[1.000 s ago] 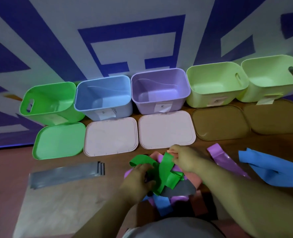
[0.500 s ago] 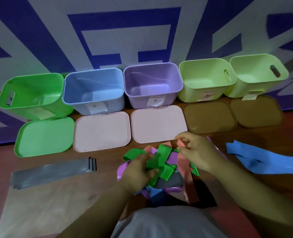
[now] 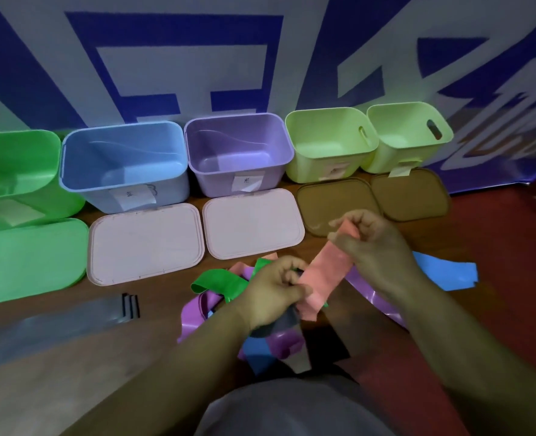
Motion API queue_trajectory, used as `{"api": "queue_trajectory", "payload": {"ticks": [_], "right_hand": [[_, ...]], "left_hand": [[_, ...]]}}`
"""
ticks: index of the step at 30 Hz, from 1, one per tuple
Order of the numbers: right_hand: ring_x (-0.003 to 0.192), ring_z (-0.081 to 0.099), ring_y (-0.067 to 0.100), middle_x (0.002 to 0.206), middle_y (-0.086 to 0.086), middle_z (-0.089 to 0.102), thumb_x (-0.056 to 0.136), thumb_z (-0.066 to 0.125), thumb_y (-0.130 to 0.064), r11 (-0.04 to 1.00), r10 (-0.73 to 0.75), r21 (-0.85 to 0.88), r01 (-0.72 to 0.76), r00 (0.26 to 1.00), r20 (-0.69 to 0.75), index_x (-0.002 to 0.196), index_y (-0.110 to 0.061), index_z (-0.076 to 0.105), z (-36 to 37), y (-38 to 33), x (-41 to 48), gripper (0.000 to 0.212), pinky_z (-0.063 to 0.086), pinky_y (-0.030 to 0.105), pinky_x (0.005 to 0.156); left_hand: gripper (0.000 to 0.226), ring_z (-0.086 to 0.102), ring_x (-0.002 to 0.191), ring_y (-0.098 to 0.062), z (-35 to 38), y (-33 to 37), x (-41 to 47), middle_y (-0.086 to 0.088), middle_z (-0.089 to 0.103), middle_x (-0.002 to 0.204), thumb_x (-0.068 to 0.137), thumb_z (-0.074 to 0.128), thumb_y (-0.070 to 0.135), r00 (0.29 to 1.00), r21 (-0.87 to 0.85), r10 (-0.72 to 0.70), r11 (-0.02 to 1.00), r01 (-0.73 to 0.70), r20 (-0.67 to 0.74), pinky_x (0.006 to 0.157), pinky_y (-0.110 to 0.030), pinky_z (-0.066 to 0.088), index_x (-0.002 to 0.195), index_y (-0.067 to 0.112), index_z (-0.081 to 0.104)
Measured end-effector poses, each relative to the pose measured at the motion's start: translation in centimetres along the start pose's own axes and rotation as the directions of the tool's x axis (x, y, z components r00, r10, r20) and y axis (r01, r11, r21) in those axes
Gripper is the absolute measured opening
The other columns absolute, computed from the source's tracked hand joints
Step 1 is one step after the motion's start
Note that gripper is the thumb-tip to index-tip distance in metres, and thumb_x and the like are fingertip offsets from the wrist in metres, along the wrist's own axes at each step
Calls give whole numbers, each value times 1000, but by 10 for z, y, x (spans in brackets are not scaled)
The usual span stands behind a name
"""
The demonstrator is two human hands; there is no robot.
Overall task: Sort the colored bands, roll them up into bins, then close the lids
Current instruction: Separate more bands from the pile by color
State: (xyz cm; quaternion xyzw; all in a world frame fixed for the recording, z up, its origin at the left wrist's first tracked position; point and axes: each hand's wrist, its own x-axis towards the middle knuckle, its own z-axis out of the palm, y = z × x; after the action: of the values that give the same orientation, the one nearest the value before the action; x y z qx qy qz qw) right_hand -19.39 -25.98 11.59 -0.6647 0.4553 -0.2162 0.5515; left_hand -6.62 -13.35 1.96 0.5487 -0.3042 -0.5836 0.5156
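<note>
A tangled pile of bands lies in front of me, with a green band [image 3: 221, 283], purple bands [image 3: 197, 313] and a blue piece [image 3: 258, 357] in it. My right hand [image 3: 373, 247] pinches the top end of a pink band [image 3: 323, 275] and holds it lifted above the pile. My left hand [image 3: 276, 289] grips the same pink band lower down. Flat grey bands [image 3: 56, 325] lie to the left. Sorted blue bands [image 3: 445, 273] lie on the right, partly behind my right arm.
Along the wall stand open bins: green [image 3: 15, 171], blue [image 3: 125, 165], purple [image 3: 238, 152] and two pale green [image 3: 326, 143] [image 3: 408, 133]. Their lids lie in front: green [image 3: 27, 259], two pink [image 3: 147, 243] [image 3: 254, 221], two brown [image 3: 332, 199] [image 3: 411, 193].
My right hand has pulled the pink band up and to the right out of the pile. My left hand has left the green band and taken hold of the pink one.
</note>
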Motion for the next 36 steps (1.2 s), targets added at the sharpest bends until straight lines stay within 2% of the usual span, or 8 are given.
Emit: {"api": "queue_trajectory", "payload": {"ticks": [8, 12, 15, 19, 26, 29, 31, 36], "right_hand": [[82, 63, 12, 87, -6, 70, 81, 73, -5, 995, 69, -88, -55, 986, 155, 83, -26, 70, -44, 22, 6, 21, 53, 36, 75], [72, 57, 16, 77, -3, 66, 80, 75, -3, 997, 48, -78, -28, 961, 273, 76, -27, 70, -52, 22, 19, 26, 45, 34, 67], [68, 56, 17, 74, 3, 65, 80, 72, 5, 1000, 17, 0, -18, 953, 302, 72, -24, 70, -50, 25, 31, 30, 44, 32, 64], [60, 55, 10, 69, 1, 63, 81, 70, 7, 1000, -1, 21, -7, 939, 344, 78, -13, 66, -44, 28, 44, 21, 45, 22, 55], [57, 54, 7, 61, -6, 65, 78, 74, 6, 995, -18, -74, 66, 855, 518, 73, -14, 67, 5, 44, 37, 22, 42, 18, 53], [55, 55, -1, 63, -6, 66, 78, 74, 6, 987, -31, -111, 114, 823, 567, 73, -14, 69, 26, 44, 33, 21, 43, 14, 53], [59, 57, 1, 68, -5, 68, 79, 75, 3, 974, -29, -163, 155, 806, 591, 75, -14, 71, 41, 45, 28, 19, 45, 15, 56], [72, 65, 10, 79, -1, 74, 77, 75, 1, 919, -1, -304, 250, 774, 633, 75, -20, 74, 97, 48, 2, 20, 49, 25, 71]], "left_hand": [[25, 54, 67, -14, -2, 9, -15, -5, 58, 72, 88, 64, -7, 989, 28, 66, 998, -63, -134, 64, -24, 46, 101, 14, 64], [23, 56, 72, -22, 4, 22, -30, -17, 61, 77, 82, 70, 7, 982, 103, 91, 992, -74, -166, 68, -34, 47, 104, 13, 65], [30, 59, 72, -17, 5, 23, -45, -5, 64, 80, 80, 71, 15, 980, 243, 59, 970, -11, -188, 65, -34, 50, 108, 22, 65], [32, 59, 66, -22, 0, 16, -77, -9, 59, 75, 79, 69, 5, 957, 132, 0, 990, 40, -291, 61, -33, 49, 105, 23, 63], [27, 57, 58, -14, -4, -6, -155, 1, 67, 72, 86, 60, -8, 821, 159, -87, 964, 212, -564, 53, -23, 45, 100, 15, 66], [15, 57, 58, -16, -17, -20, -184, -2, 66, 73, 85, 64, 4, 754, 174, -84, 951, 255, -651, 53, -22, 45, 93, 16, 69], [10, 57, 51, -18, -25, -27, -201, -7, 64, 67, 79, 64, 12, 717, 114, -87, 967, 227, -691, 48, -23, 45, 88, 8, 68], [6, 51, 42, -8, -63, -51, -238, -7, 61, 64, 90, 63, -6, 567, 85, -90, 958, 274, -819, 38, -19, 39, 89, 0, 66]]}}
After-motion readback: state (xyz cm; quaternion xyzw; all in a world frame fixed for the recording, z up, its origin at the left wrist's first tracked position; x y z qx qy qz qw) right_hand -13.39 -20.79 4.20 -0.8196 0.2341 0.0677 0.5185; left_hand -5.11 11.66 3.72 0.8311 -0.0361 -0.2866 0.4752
